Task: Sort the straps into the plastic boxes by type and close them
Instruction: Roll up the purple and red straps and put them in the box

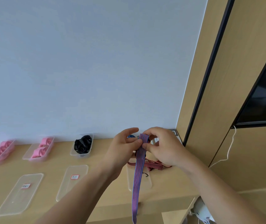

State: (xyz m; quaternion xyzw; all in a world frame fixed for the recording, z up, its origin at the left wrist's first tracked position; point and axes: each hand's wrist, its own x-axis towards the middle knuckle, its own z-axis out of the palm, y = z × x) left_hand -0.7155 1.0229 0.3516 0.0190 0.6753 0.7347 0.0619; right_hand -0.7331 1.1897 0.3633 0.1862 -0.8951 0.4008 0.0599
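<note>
Left hand (122, 147): I see it raised over the far right of the table (112, 196). Thumb and fingers pinch the strap (139, 167) just under its folded top, and one finger is stretched out above the pinch.
Right hand (163, 146): fingers curled, thumb and fingertips gripping the same fold from the right.
Strap: red and blue stripes, doubled over between both hands; its tail hangs straight down past the near table edge.
Loose straps (154, 165): more striped ones lie on the table under the right hand.
Right lid (145, 183): flat on the table behind the hanging tail.
Pink box (28, 152): far left, open, holding rolled pink straps (42, 147).
Black box (80, 154): far middle, open, holding black straps (83, 143).
Other lids (20, 194): flat on the table, near the boxes.
</note>
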